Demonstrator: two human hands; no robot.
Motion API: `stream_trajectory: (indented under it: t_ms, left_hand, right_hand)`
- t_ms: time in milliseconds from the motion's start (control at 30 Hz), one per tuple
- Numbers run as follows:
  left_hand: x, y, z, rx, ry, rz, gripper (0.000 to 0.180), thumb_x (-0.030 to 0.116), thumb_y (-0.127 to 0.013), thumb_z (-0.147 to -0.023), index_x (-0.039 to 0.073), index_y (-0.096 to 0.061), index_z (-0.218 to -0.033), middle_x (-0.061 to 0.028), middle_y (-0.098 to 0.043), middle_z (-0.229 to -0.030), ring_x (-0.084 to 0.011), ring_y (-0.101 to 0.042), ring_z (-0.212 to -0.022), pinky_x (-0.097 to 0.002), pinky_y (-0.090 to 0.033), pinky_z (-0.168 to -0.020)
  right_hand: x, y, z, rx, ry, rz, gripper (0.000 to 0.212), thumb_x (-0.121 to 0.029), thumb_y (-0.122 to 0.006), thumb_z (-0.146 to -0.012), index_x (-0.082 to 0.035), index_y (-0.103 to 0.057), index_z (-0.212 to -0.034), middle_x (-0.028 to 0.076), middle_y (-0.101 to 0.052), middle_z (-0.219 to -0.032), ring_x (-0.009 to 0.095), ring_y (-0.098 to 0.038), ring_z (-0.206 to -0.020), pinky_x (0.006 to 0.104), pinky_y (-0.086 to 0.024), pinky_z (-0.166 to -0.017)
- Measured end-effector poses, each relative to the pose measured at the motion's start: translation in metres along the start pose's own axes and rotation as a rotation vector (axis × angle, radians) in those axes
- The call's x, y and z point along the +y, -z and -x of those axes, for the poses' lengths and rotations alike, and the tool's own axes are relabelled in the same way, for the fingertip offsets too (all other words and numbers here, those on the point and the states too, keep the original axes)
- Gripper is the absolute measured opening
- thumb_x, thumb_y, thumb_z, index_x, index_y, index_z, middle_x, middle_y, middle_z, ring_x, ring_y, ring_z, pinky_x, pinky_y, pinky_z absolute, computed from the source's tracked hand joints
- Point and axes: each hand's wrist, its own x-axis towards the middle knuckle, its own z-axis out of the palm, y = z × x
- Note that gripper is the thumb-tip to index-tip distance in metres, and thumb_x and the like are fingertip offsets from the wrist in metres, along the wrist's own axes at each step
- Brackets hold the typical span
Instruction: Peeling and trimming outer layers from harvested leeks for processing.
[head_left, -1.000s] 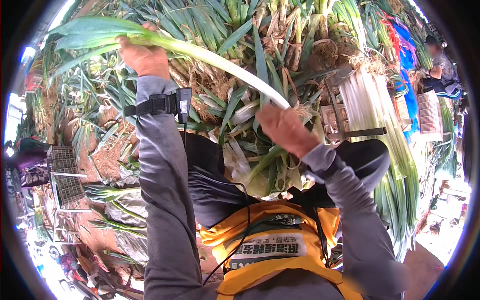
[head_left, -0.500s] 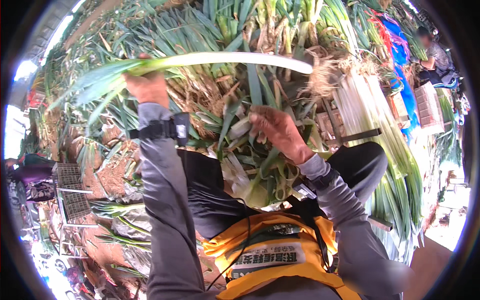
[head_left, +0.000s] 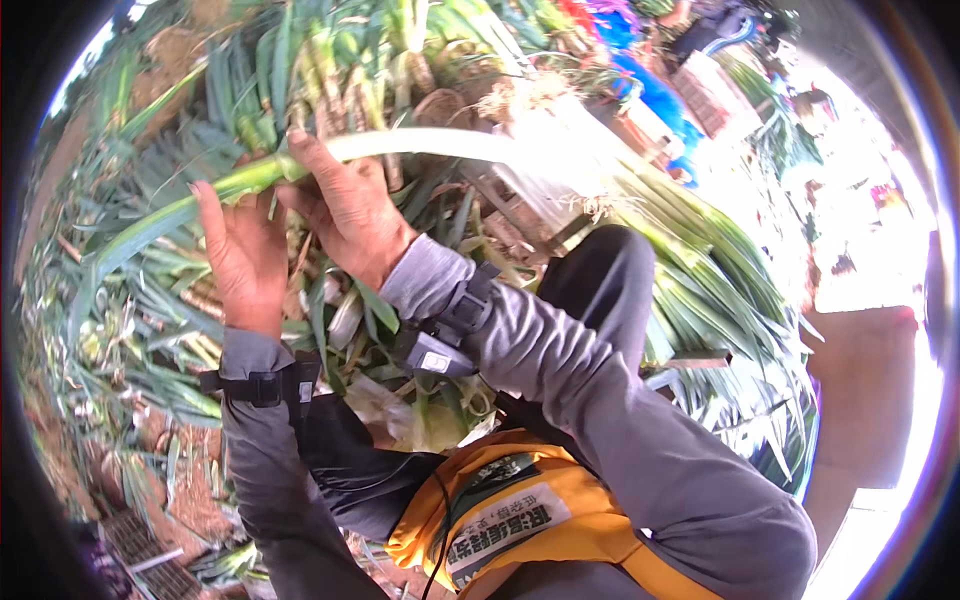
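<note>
One long leek (head_left: pixel 420 143) lies crosswise in front of me, its pale shank pointing right and its green leaves drooping left. My left hand (head_left: pixel 250 260) holds it at the leaves, thumb on the near side and the other fingers partly hidden. Close beside it, my right hand (head_left: pixel 355 215) pinches the leek where green turns to white, with the thumb on top. The root end is washed out by glare against a pile of clean white-stemmed leeks (head_left: pixel 690 240) at the right. Loose leaf scraps (head_left: pixel 345 315) lie below my hands.
Untrimmed leeks with soil-stained roots (head_left: pixel 330 70) stand heaped at the far side. Blue plastic sheeting (head_left: pixel 650 95) and a pinkish crate (head_left: pixel 715 95) are at the far right. A metal bar (head_left: pixel 700 358) juts out under the clean pile. A grey crate (head_left: pixel 140 545) sits lower left.
My right hand has moved up and left from the leaf scraps and now grips the leek beside my left hand. The view has turned, shifting the surroundings left.
</note>
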Motion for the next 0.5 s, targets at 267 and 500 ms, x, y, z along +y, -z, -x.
stream_trajectory:
  t_ms: [267,500]
  left_hand:
    - [-0.039,-0.003,-0.017,-0.170,0.238,-0.241,0.052,0.042,-0.060,-0.097,0.002,-0.055,-0.130,-0.0106,-0.066,-0.111,-0.0209,-0.062,-0.105,-0.0367,-0.045,-0.099]
    - [-0.080,0.011,-0.038,-0.018,0.373,-0.245,0.033,0.032,-0.065,-0.094,0.006,-0.064,-0.114,-0.0028,-0.067,-0.106,-0.0177,-0.062,-0.101,-0.0358,-0.046,-0.100]
  right_hand:
    - [-0.272,0.003,0.031,-0.232,1.301,0.855,0.027,-0.025,-0.072,-0.090,0.001,-0.068,-0.087,0.004,-0.069,-0.075,0.012,-0.060,-0.062,0.0252,-0.048,-0.057]
    - [-0.450,0.010,0.129,0.485,1.061,2.565,0.029,-0.022,-0.068,-0.089,0.004,-0.064,-0.099,0.008,-0.065,-0.074,0.019,-0.061,-0.066,0.0339,-0.049,-0.060]
